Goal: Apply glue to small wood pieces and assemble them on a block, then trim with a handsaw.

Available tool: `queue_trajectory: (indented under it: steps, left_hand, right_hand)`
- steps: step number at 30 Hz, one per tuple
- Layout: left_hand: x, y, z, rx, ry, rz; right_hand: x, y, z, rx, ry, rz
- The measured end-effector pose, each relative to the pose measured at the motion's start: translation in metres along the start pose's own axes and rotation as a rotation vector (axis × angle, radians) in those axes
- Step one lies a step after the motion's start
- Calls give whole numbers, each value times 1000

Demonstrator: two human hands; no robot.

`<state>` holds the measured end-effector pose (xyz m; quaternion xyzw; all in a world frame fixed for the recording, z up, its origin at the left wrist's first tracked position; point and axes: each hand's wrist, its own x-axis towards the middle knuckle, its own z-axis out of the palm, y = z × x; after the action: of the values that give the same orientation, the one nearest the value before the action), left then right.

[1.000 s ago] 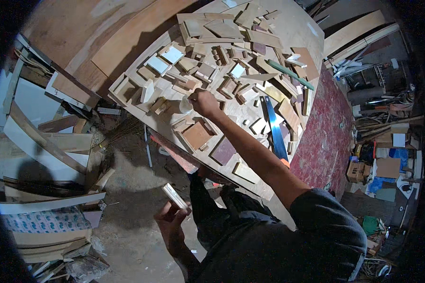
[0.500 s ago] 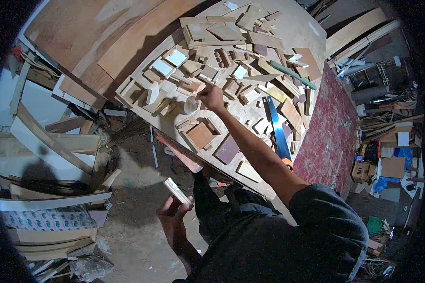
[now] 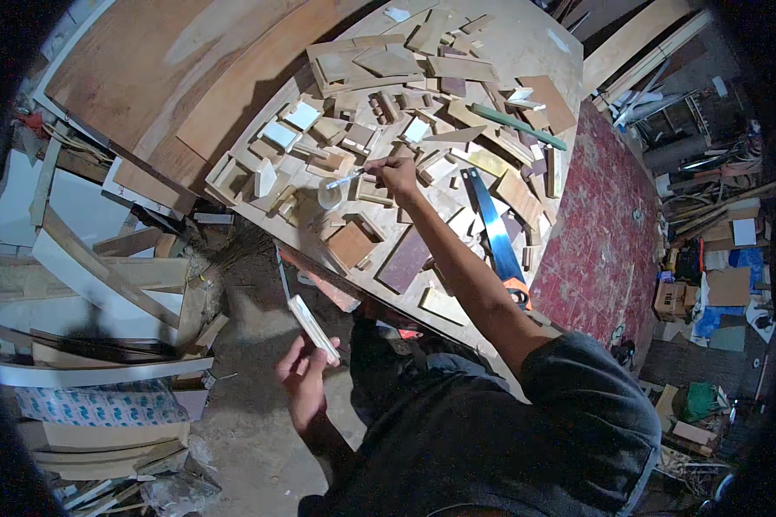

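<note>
My left hand [image 3: 304,379] grips a narrow wooden block [image 3: 314,331] by its lower end, off the table's near left edge. The block has a pale, layered-looking edge. Over the table, my right hand [image 3: 395,177] pinches a slim stick with a white end [image 3: 347,179], apparently a small brush. Its tip is over the rim of a small translucent cup [image 3: 329,197]; what is in the cup is hard to make out. Around the cup lie small wooden box pieces, among them a brown-based tray [image 3: 351,245] and a block with a white face [image 3: 265,177].
A handsaw [image 3: 491,226] with a blue-looking blade and orange handle lies right of my right forearm. Wood offcuts and a green strip [image 3: 519,127] crowd the worktable [image 3: 535,52]. Large boards [image 3: 129,69] stand at the far left; more boards and scrap lie at left.
My right hand has risen slightly from the cup, and the stick's white end now shows. My left hand still holds the block, slightly lower left in view. The view has shifted a little.
</note>
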<state>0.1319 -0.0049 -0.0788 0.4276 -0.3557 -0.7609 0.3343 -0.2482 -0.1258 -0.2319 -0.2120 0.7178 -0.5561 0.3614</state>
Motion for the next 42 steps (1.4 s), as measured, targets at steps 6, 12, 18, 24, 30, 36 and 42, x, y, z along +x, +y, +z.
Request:
queue_trajectory:
  steps: [6, 12, 18, 24, 30, 36, 42]
  left_hand:
    - [5, 8, 43, -47, -165, 105]
    - [-8, 25, 107, -46, -453, 114]
    - [-35, 23, 153, -23, -636, 33]
    - [-60, 13, 169, -74, -683, -60]
    - [-72, 9, 177, -86, -680, -92]
    - [-79, 16, 179, -73, -715, -136]
    - [-77, 18, 175, -129, -765, -200]
  right_hand:
    - [-123, -103, -95, 358, -299, -47]
    - [-255, -180, -167, 357, -345, -225]
    - [-314, -196, -207, 334, -295, -346]
    - [-343, -185, -230, 409, -310, -443]
    - [-362, -175, -241, 453, -285, -540]
    - [-374, -167, -238, 511, -250, -583]
    - [-386, -164, -231, 423, 1, -495]
